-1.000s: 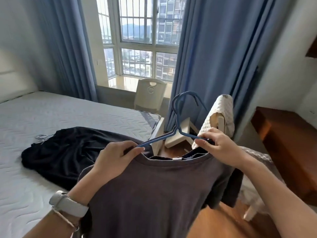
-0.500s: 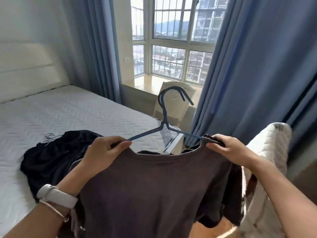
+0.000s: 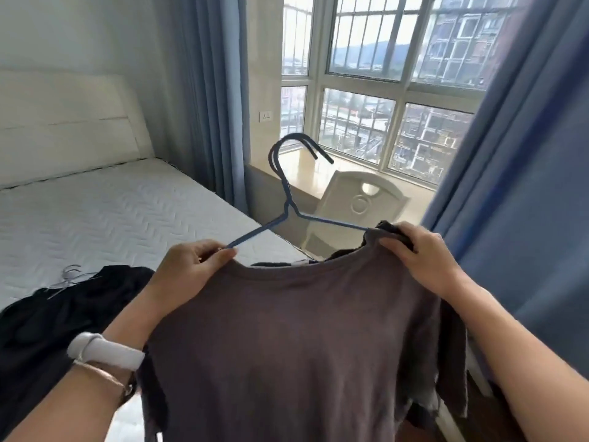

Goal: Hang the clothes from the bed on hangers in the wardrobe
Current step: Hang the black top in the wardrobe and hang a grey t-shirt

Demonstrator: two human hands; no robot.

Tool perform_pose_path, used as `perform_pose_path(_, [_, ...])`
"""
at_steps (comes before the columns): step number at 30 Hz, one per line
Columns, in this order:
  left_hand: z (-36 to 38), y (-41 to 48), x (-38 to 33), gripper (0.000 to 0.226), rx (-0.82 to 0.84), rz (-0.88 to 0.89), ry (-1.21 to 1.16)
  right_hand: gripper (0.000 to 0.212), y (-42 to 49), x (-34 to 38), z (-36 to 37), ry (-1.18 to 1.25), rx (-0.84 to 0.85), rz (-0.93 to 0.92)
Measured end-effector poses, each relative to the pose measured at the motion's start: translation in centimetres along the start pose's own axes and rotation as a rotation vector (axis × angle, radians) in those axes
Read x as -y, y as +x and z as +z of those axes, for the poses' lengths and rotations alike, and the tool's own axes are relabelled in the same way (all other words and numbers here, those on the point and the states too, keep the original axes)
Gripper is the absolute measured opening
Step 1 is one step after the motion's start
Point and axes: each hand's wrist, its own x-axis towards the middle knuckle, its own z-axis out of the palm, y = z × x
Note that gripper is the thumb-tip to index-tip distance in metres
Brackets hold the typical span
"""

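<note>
Centre frame: shirt on hanger, left hand and right hand closed on its shoulders. Better to square both shoulders before turning. Lower left, dark clothes on bed.

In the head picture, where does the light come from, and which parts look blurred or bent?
Head view: daylight enters through the window, so the sill shines with glare while the shirt facing the camera is dim; the curtain at the right edge is smeared and leans from wide-angle distortion; the hanger and both hands stay fairly sharp.
</note>
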Motion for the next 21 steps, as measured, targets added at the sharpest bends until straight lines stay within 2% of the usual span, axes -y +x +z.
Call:
perform_pose_path(5, [0.4,9.4,0.5,0.011,-0.096,-0.046,0.067,0.03,12.3,-0.8,1.8,0.037,-0.003,-0.1])
perform_pose_path(9, [0.0,16.0,2.3,0.021,-0.203,-0.116,0.117,0.033,21.5,-0.3,5.3,0.056,0.031,-0.182])
perform_pose_path(17, [-1.0,28.8,8.8,0.03,-0.488,-0.347,0.161,0.036,39.5,2.3,16.7,0.191,0.193,-0.304])
perform_pose_path(21, [-0.9,34.4,13.6,0.029,-0.572,-0.478,0.179,0.033,47.1,3.1,24.2,0.217,0.281,-0.327])
